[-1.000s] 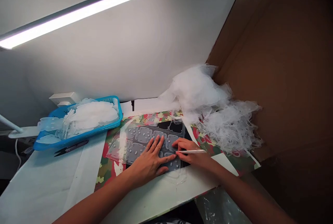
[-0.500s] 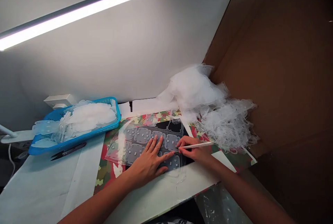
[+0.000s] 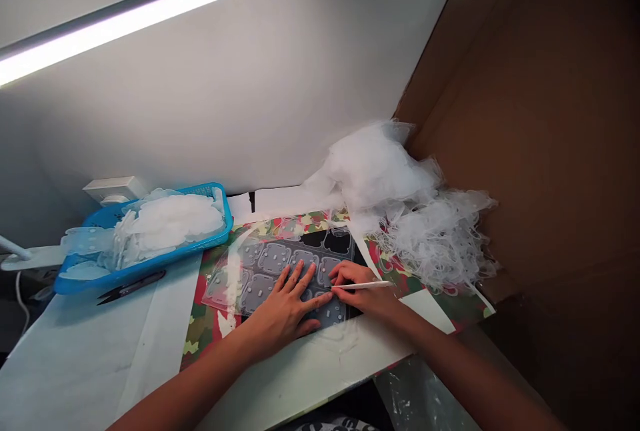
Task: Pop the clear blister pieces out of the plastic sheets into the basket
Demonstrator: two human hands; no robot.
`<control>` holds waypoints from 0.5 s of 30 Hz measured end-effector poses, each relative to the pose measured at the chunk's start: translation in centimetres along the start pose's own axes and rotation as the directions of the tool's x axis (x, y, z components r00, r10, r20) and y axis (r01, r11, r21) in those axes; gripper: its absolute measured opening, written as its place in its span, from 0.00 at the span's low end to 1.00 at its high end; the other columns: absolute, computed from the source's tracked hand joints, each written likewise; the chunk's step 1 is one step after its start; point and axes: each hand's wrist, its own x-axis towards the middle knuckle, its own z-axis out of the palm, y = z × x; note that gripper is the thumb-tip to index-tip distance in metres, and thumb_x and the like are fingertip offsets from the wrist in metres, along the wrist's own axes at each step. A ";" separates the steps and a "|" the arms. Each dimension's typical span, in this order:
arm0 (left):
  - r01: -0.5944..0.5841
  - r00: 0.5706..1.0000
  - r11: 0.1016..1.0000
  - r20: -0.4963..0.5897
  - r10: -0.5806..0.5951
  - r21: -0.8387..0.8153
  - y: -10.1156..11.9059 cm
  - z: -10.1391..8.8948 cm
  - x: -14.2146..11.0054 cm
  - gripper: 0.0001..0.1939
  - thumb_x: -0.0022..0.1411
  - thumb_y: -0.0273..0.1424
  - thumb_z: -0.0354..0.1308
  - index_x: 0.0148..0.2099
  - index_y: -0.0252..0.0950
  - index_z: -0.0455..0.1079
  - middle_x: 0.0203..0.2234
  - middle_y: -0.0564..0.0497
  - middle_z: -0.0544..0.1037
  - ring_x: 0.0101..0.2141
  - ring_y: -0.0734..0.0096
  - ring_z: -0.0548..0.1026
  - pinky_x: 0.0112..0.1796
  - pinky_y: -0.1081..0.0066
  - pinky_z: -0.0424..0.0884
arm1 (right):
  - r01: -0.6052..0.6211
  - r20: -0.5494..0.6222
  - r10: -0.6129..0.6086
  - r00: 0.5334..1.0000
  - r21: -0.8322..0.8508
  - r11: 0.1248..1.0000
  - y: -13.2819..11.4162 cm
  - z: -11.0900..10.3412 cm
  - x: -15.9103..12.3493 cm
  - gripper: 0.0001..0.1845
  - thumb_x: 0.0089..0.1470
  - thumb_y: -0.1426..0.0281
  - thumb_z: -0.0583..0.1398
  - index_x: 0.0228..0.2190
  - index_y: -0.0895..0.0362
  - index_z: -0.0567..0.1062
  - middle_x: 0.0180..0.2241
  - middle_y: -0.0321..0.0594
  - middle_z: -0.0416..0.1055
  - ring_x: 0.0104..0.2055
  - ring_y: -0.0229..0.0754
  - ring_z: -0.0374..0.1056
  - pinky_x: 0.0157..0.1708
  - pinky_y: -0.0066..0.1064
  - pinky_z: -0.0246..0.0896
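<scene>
White tool (image 3: 370, 285) points left, axis near-level, pinched by right fingers (image 3: 349, 271); left fingers (image 3: 295, 277) spread on sheet (image 3: 275, 258).

Two bare hands: one left hand (image 3: 283, 314) at 7 o'clock, one right hand (image 3: 367, 294) at 5. One slim white pen-shaped tool (image 3: 373, 285), also at 5 o'clock. Two dark openings in the translucent die-cut sheeting (image 3: 275, 257), near 6 o'clock; number of layers there unclear. One blue plastic basket (image 3: 150, 272) at 9 o'clock; white translucent pieces (image 3: 170, 217) inside, too overlapped to count. One pair of thread snips (image 3: 131, 287) at 8 o'clock. Two heaps of translucent scrap (image 3: 435, 241), at 2 and 4 o'clock. One tube lamp (image 3: 155, 9) at 10.
</scene>
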 end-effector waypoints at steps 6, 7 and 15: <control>0.016 1.000 1.000 -0.014 -0.016 -0.001 0.3 -0.1 0.0 0.28 0.69 0.44 0.50 0.68 0.57 0.51 0.71 0.49 0.32 0.67 0.38 0.42 0.61 0.42 0.50 | 0.081 -0.005 -0.082 0.997 -0.074 0.994 1.0 0.9 -0.8 0.09 0.56 0.77 0.59 0.25 0.55 0.66 0.42 0.41 0.73 0.42 0.41 0.70 0.40 0.32 0.67; 0.013 1.000 1.000 -0.019 -0.013 -0.004 0.4 -0.1 0.0 0.28 0.68 0.44 0.50 0.68 0.57 0.51 0.71 0.49 0.31 0.67 0.38 0.42 0.61 0.42 0.50 | 0.138 -0.019 -0.142 0.990 -0.131 0.982 1.1 1.3 -0.9 0.08 0.57 0.76 0.58 0.26 0.55 0.67 0.42 0.43 0.73 0.44 0.43 0.70 0.42 0.35 0.68; 0.010 1.000 0.998 -0.027 -0.012 -0.055 0.4 -0.3 0.0 0.27 0.68 0.43 0.51 0.67 0.63 0.51 0.70 0.53 0.25 0.67 0.36 0.41 0.60 0.39 0.50 | 0.042 -0.321 -0.150 0.935 -0.322 0.946 1.3 0.8 -1.3 0.11 0.63 0.71 0.50 0.40 0.55 0.73 0.41 0.47 0.77 0.42 0.48 0.73 0.44 0.41 0.69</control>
